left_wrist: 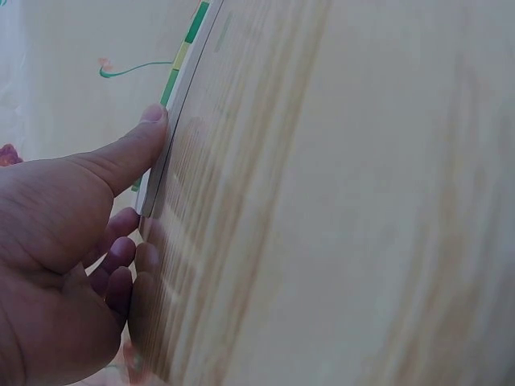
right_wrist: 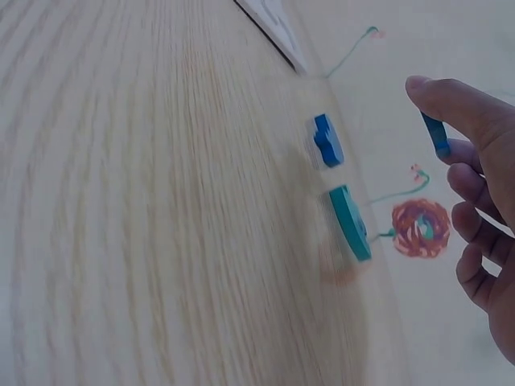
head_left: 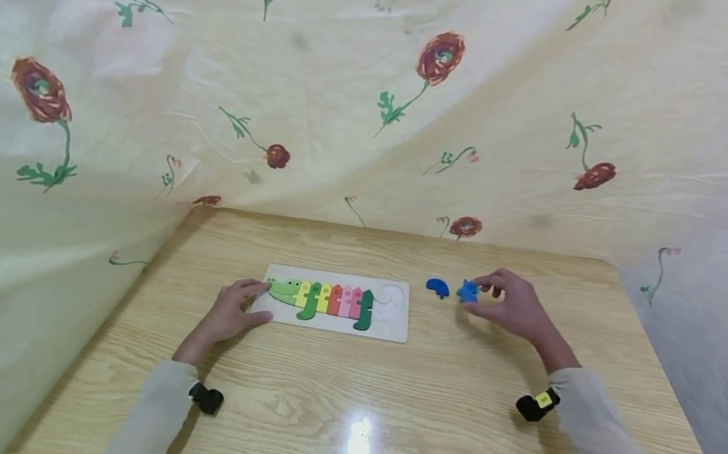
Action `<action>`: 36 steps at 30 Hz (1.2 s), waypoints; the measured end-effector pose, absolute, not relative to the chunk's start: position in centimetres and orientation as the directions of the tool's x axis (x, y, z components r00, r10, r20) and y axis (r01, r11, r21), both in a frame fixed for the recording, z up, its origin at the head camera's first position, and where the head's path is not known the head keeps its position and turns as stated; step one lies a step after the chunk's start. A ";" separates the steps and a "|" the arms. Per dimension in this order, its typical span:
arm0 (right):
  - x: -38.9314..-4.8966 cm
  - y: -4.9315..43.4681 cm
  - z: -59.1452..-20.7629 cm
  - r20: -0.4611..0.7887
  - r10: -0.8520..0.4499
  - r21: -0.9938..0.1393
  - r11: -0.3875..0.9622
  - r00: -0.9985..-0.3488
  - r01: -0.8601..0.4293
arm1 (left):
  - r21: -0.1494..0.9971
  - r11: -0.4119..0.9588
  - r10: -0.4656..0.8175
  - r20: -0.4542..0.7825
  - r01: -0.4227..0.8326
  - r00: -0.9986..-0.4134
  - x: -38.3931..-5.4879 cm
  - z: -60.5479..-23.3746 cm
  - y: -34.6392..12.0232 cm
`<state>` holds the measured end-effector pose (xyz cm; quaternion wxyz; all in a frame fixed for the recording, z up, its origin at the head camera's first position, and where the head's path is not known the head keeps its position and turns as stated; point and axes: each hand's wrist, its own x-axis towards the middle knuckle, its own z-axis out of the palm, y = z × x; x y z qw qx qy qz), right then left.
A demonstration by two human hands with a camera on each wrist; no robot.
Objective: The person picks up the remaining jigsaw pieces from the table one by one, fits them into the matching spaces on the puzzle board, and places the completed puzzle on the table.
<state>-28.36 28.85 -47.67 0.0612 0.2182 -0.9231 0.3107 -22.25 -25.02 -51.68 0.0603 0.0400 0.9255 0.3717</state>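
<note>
A white puzzle board (head_left: 392, 329) lies on the table, carrying a crocodile built of coloured pieces (head_left: 336, 299). My left hand (head_left: 234, 311) grips the board's left end, thumb at the near corner and fingers by the green head; in the left wrist view the thumb presses on the board's edge. Between thumb and fingertip, my right hand (head_left: 510, 304) pinches a small blue puzzle piece (right_wrist: 435, 134); the fingers hide part of its shape. In the right wrist view, a blue piece (right_wrist: 327, 141) and a teal piece (right_wrist: 349, 223) lie on the table, apart from that hand.
The wooden table (head_left: 288, 399) ends at a flowered cloth (head_left: 352, 104) hanging behind it and at both sides. A dark blue piece (head_left: 437, 287) lies right of the board. Black wrist cameras sit on both sleeves.
</note>
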 end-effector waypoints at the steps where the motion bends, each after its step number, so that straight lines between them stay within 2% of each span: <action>1: -28.3 28.6 -47.6 0.248 -0.366 -0.550 0.709 -0.897 -0.441 | 0.693 0.720 0.119 -0.081 0.030 -0.990 -22.2 -51.7 -25.0; 18: -28.1 25.3 -48.0 0.264 -0.395 -0.594 0.652 -0.880 -0.471 | 0.688 0.725 0.114 -0.084 0.025 -0.990 -22.2 -51.5 -24.9; 24: -27.9 24.1 -48.1 0.231 -0.396 -0.624 0.641 -0.889 -0.447 | 0.691 0.723 0.116 -0.083 0.027 -0.990 -22.1 -51.5 -24.9; 36: -27.7 21.6 -48.4 0.239 -0.426 -0.611 0.633 -0.873 -0.476 | 0.695 0.719 0.110 -0.092 0.015 -0.990 -22.3 -51.7 -25.1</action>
